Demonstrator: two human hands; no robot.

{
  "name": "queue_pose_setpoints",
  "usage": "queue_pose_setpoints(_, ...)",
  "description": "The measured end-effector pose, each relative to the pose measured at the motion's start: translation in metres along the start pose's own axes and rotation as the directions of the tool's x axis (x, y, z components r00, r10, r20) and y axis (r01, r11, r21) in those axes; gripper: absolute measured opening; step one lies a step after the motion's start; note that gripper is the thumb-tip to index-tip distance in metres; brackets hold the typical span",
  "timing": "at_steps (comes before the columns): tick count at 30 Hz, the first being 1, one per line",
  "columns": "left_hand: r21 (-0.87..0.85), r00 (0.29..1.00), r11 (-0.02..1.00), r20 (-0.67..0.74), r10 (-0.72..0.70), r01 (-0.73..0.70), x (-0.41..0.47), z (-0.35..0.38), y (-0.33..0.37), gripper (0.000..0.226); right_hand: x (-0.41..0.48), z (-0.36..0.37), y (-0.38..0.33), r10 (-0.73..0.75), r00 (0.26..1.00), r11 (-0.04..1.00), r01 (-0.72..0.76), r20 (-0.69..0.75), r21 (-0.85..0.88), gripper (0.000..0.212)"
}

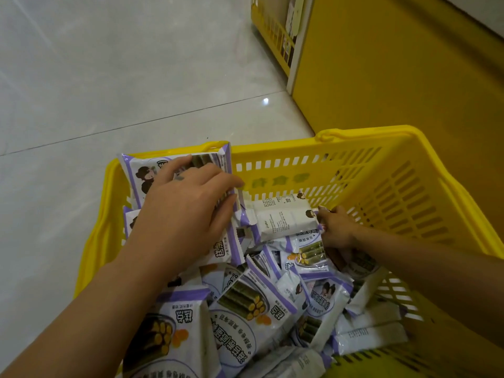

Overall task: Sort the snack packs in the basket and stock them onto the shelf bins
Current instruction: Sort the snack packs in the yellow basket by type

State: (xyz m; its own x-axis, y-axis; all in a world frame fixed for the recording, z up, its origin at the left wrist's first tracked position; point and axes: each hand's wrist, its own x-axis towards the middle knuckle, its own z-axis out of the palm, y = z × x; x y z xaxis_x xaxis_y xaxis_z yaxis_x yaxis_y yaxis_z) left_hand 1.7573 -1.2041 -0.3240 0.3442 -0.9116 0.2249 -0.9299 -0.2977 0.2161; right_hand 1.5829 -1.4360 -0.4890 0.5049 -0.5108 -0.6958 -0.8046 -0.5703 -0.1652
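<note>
A yellow plastic basket sits on the floor, filled with several white-and-purple snack packs. My left hand lies over a stack of upright packs at the basket's far left corner, fingers curled round their top edges. My right hand is deeper in the basket at the right, pinching the end of a white pack that lies face down on the pile.
A yellow shelf unit rises at the upper right, with a slatted yellow bin holding some packs beyond it. Grey tiled floor spreads to the left of the basket.
</note>
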Motion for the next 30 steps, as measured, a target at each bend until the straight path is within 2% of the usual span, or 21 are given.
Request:
queue_pose_setpoints(5, -0.005, 0.999, 1.0, -0.035, 0.016, -0.017, 0.0, 0.003, -0.002, 0.02, -0.009, -0.014, -0.001, -0.03, 0.999, 0.929, 0.014, 0.037, 0.37, 0.057)
queue_pose_setpoints(8, 0.0, 0.999, 1.0, -0.039, 0.023, -0.023, 0.0, 0.004, -0.004, 0.02, -0.025, -0.019, 0.003, -0.044, 0.998, 0.908, 0.057, -0.042, 0.414, 0.042)
queue_pose_setpoints(10, -0.005, 0.999, 1.0, -0.028, 0.026, -0.026, 0.0, 0.003, -0.004, 0.021, -0.038, -0.026, 0.005, -0.032, 0.987, 0.927, 0.088, -0.154, 0.365, 0.038)
queue_pose_setpoints(14, -0.032, 1.0, 0.999, -0.01, 0.016, -0.017, -0.002, -0.003, 0.0, 0.023, -0.068, -0.045, 0.009, -0.059, 0.896, 0.989, 0.112, -0.44, 0.095, 0.049)
queue_pose_setpoints(18, -0.095, 1.0, 0.995, 0.005, -0.026, 0.026, -0.008, -0.017, 0.008, 0.021, -0.109, -0.07, 0.006, -0.104, 0.859, 0.988, 0.148, -0.502, 0.049, 0.047)
queue_pose_setpoints(21, -0.259, 0.994, 0.962, 0.082, -0.068, 0.087, -0.015, -0.027, 0.017, 0.034, -0.146, -0.096, -0.012, -0.221, 0.816, 0.957, 0.288, -0.534, 0.045, 0.034)
queue_pose_setpoints(24, -0.432, 0.985, 0.893, 0.159, -0.061, 0.125, -0.027, -0.037, 0.022, 0.059, -0.188, -0.111, -0.054, -0.372, 0.768, 0.833, 0.524, -0.521, 0.177, 0.02)
queue_pose_setpoints(27, -0.599, 0.973, 0.776, 0.212, -0.087, 0.2, -0.036, -0.049, 0.019, 0.083, -0.217, -0.108, -0.112, -0.499, 0.719, 0.658, 0.678, -0.484, 0.329, 0.021)
queue_pose_setpoints(28, -0.644, 0.972, 0.734, 0.21, -0.103, 0.216, -0.039, -0.054, 0.015, 0.084, -0.221, -0.104, -0.131, -0.525, 0.713, 0.603, 0.697, -0.465, 0.388, 0.025)
queue_pose_setpoints(30, -0.678, 0.97, 0.694, 0.191, -0.153, 0.243, -0.043, -0.065, 0.0, 0.07, -0.221, -0.095, -0.164, -0.538, 0.712, 0.511, 0.701, -0.451, 0.498, 0.034)
